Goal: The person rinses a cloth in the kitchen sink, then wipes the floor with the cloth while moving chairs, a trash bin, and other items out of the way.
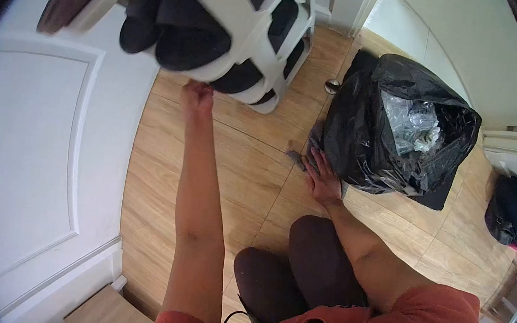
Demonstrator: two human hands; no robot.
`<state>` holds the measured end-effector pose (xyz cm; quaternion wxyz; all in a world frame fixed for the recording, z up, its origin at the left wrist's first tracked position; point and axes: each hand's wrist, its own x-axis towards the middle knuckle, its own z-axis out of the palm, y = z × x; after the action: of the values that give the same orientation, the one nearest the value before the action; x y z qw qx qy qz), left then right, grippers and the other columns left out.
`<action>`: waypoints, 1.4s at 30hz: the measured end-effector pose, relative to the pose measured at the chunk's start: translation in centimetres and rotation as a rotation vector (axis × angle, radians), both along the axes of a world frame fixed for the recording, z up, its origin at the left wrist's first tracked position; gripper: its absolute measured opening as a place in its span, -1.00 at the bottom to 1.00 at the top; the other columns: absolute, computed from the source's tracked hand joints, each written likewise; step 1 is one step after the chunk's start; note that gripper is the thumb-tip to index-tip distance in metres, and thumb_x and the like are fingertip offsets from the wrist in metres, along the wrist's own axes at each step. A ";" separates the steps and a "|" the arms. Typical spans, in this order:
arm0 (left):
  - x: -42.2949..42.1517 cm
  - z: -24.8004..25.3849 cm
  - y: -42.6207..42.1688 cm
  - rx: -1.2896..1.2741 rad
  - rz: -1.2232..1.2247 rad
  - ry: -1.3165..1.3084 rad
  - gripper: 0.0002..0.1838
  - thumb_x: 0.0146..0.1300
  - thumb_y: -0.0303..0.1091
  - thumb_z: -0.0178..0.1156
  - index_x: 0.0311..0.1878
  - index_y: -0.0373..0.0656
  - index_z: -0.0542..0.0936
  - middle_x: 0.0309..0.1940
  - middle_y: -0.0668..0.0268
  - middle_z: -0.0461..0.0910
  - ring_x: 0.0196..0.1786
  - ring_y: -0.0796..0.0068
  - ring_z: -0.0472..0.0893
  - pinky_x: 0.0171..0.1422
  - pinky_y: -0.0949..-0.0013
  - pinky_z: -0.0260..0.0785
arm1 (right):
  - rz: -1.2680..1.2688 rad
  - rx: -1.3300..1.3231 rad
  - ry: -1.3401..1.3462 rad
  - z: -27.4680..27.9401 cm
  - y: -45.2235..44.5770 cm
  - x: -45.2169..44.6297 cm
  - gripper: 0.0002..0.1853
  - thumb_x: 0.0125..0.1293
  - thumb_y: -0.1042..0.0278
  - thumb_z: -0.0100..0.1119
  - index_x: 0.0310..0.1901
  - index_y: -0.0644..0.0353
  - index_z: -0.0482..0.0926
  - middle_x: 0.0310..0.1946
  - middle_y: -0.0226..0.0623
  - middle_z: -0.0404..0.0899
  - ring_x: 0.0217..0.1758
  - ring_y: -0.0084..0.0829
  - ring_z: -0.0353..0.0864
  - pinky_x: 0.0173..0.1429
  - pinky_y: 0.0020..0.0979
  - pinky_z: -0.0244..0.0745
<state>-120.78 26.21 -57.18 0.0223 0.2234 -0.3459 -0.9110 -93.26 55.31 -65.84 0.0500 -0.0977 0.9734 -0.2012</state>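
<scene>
My left hand is closed at the lower edge of a white shoe rack, its fingertips partly hidden behind the rack. Dark shoes sit on the rack's tiers. Low on the wooden floor, my right hand has its fingers spread over a grey cloth, beside a large open black bag. Clear crumpled plastic shows inside the bag, and a dark mat lies partly under it.
A white panelled door stands at the left. Near the bag is a round metal doorstop. Dark and pink bags lie at the right. A wooden surface is at the lower left.
</scene>
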 end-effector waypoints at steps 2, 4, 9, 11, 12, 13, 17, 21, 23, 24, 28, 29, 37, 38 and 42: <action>2.2 2.1 -0.3 0.013 0.077 -0.020 -0.79 0.14 -0.65 0.08 -0.13 -0.32 0.52 -0.31 0.23 0.51 -0.31 0.44 0.47 -0.23 0.43 0.38 | -0.017 -0.086 -0.072 0.0 0.1 0.0 -0.45 0.36 0.17 -0.16 0.39 -0.23 0.08 0.47 -0.36 -0.17 0.45 -0.16 0.05 0.44 -0.03 0.04; 3.3 2.2 -1.9 -0.009 0.178 0.064 -0.76 0.15 -0.60 0.08 -0.09 -0.27 0.53 -0.22 0.14 0.56 -0.18 0.27 0.55 -0.09 0.22 0.47 | -0.034 -0.173 -0.144 0.0 0.1 0.0 -0.45 0.37 0.17 -0.17 0.39 -0.23 0.08 0.47 -0.38 -0.19 0.45 -0.16 0.04 0.44 -0.01 0.01; 7.8 1.5 -8.6 -0.074 0.216 -0.007 -0.69 0.11 -0.59 0.08 -0.03 -0.24 0.52 -0.09 0.10 0.57 -0.03 0.13 0.54 0.09 -0.02 0.42 | -0.096 -0.068 -0.158 0.9 -1.6 -0.8 -0.45 0.37 0.18 -0.18 0.39 -0.22 0.08 0.46 -0.32 -0.13 0.50 -0.14 -0.13 0.49 -0.02 -0.13; 9.5 1.8 -10.6 -0.102 0.248 -0.027 -0.68 0.12 -0.58 0.08 -0.02 -0.23 0.52 -0.08 0.10 0.56 -0.01 0.13 0.53 0.10 -0.02 0.42 | -0.065 -0.060 -0.067 0.7 -4.1 -3.2 -0.46 0.37 0.19 -0.18 0.39 -0.16 0.11 0.44 -0.26 -0.10 0.50 -0.13 -0.14 0.50 -0.04 -0.19; 10.0 1.8 -11.6 -0.118 0.248 -0.035 -0.68 0.13 -0.58 0.08 -0.01 -0.23 0.51 -0.07 0.10 0.55 -0.01 0.13 0.53 0.10 -0.02 0.41 | -0.042 -0.041 0.028 0.5 -5.3 -4.9 -0.47 0.37 0.21 -0.18 0.38 -0.10 0.13 0.43 -0.20 -0.07 0.50 -0.13 -0.16 0.51 -0.06 -0.24; 10.5 1.9 -12.6 -0.133 0.252 -0.041 -0.68 0.13 -0.57 0.08 -0.01 -0.23 0.51 -0.06 0.11 0.55 0.00 0.13 0.52 0.11 -0.02 0.41 | -0.068 -0.053 0.054 0.3 -6.5 -7.3 -0.49 0.37 0.22 -0.17 0.35 -0.04 0.18 0.41 -0.16 -0.04 0.49 -0.13 -0.13 0.51 -0.07 -0.27; 11.4 2.1 -15.8 -0.187 0.248 -0.063 -0.68 0.15 -0.55 0.07 0.01 -0.22 0.49 -0.04 0.11 0.52 0.02 0.13 0.51 0.13 -0.02 0.39 | -0.217 -0.053 0.238 -1.2 -9.0 -19.6 -0.54 0.34 0.24 -0.10 0.28 0.04 0.31 0.37 -0.10 0.07 0.48 -0.14 -0.07 0.51 -0.08 -0.28; 12.8 1.8 -17.5 -0.210 0.247 -0.100 -0.67 0.17 -0.53 0.06 0.04 -0.22 0.48 -0.01 0.11 0.50 0.05 0.13 0.49 0.15 -0.02 0.38 | -0.125 0.044 0.227 -2.2 -10.4 -31.8 -0.49 0.33 0.21 -0.06 0.31 0.03 0.26 0.39 -0.11 0.04 0.47 -0.14 -0.05 0.50 -0.07 -0.26; 13.8 1.4 -18.0 -0.208 0.258 -0.126 -0.67 0.18 -0.51 0.05 0.05 -0.21 0.47 0.01 0.11 0.49 0.06 0.13 0.48 0.16 -0.02 0.37 | -0.044 0.043 0.279 -2.4 -10.3 -36.3 -0.47 0.34 0.18 -0.09 0.34 0.00 0.20 0.41 -0.15 -0.01 0.48 -0.15 -0.06 0.50 -0.06 -0.25; 14.2 1.3 -18.2 -0.210 0.263 -0.140 -0.67 0.18 -0.51 0.05 0.05 -0.21 0.46 0.01 0.11 0.49 0.07 0.13 0.48 0.17 -0.02 0.36 | 0.034 0.029 0.320 -2.7 -10.1 -37.8 -0.44 0.34 0.15 -0.12 0.37 -0.03 0.13 0.43 -0.19 -0.05 0.48 -0.16 -0.06 0.49 -0.06 -0.24; 15.3 0.7 -18.6 -0.214 0.262 -0.188 -0.66 0.20 -0.49 0.04 0.07 -0.20 0.45 0.04 0.12 0.47 0.09 0.13 0.46 0.19 -0.02 0.35 | -0.222 0.200 0.228 -2.3 -7.1 -39.3 -0.41 0.38 0.09 -0.24 0.39 0.11 0.05 0.45 -0.05 -0.15 0.50 -0.09 -0.13 0.49 -0.03 -0.29; 15.3 0.6 -18.6 -0.216 0.260 -0.193 -0.66 0.20 -0.48 0.04 0.08 -0.20 0.44 0.05 0.12 0.46 0.10 0.13 0.46 0.19 -0.02 0.34 | -0.224 0.209 0.223 -2.2 -6.3 -38.8 -0.41 0.38 0.09 -0.24 0.39 0.11 0.05 0.45 -0.05 -0.15 0.50 -0.09 -0.13 0.49 -0.03 -0.29; 13.4 0.4 -16.3 -0.205 0.219 -0.185 -0.64 0.24 -0.43 0.02 0.12 -0.19 0.41 0.11 0.13 0.42 0.14 0.14 0.43 0.23 -0.02 0.31 | -0.831 0.433 0.165 -3.7 -2.6 -30.9 -0.33 0.25 0.15 -0.11 0.32 0.39 0.11 0.39 0.21 -0.10 0.46 0.16 -0.17 0.48 0.05 -0.40; 12.9 0.5 -15.6 -0.198 0.216 -0.172 -0.64 0.24 -0.43 0.02 0.13 -0.19 0.41 0.11 0.13 0.41 0.15 0.14 0.42 0.24 -0.02 0.31 | -0.701 0.307 0.207 -3.4 -3.2 -29.3 -0.36 0.25 0.18 -0.08 0.29 0.40 0.15 0.38 0.19 -0.07 0.45 0.16 -0.16 0.48 0.04 -0.36; 9.6 0.1 -11.1 -0.169 0.173 -0.116 -0.63 0.26 -0.41 0.01 0.15 -0.18 0.39 0.14 0.13 0.39 0.17 0.14 0.41 0.26 -0.02 0.29 | -0.240 0.062 0.211 -1.2 -5.6 -18.2 -0.39 0.21 0.25 -0.01 0.26 0.37 0.19 0.36 0.16 -0.01 0.44 0.16 -0.10 0.47 0.04 -0.22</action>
<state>-111.21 15.08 -57.05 0.0994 0.3022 -0.4013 -0.8589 -111.43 49.75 -67.06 -0.0739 0.0003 0.9837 -0.1641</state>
